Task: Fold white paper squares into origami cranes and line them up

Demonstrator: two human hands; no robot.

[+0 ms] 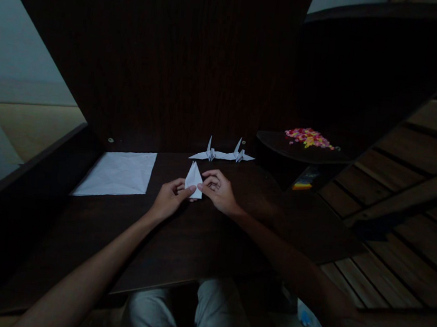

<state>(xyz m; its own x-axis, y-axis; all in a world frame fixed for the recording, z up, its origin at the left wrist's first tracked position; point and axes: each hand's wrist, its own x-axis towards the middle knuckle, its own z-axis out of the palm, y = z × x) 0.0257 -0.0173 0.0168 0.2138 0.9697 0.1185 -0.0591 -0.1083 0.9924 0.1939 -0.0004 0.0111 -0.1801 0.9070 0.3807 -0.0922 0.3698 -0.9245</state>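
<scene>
A small piece of folded white paper (193, 179), pointed at the top and squared at the bottom, is held up over the dark desk. My left hand (170, 195) grips its left side, with the thumb across the lower front. From the right, my right hand (219, 190) pinches the paper's right edge between thumb and fingers. Just behind stand two white origami cranes (223, 156), side by side with wings touching. To the left of my hands lies a flat white sheet of paper (119, 175) with creases showing.
A pile of small pink, red and yellow pieces (309, 137) sits on a rounded dark shelf (284, 149) at the right. Below that shelf is a small packet with coloured strips (302, 186). A tall dark panel (175, 62) rises behind the desk (143, 260).
</scene>
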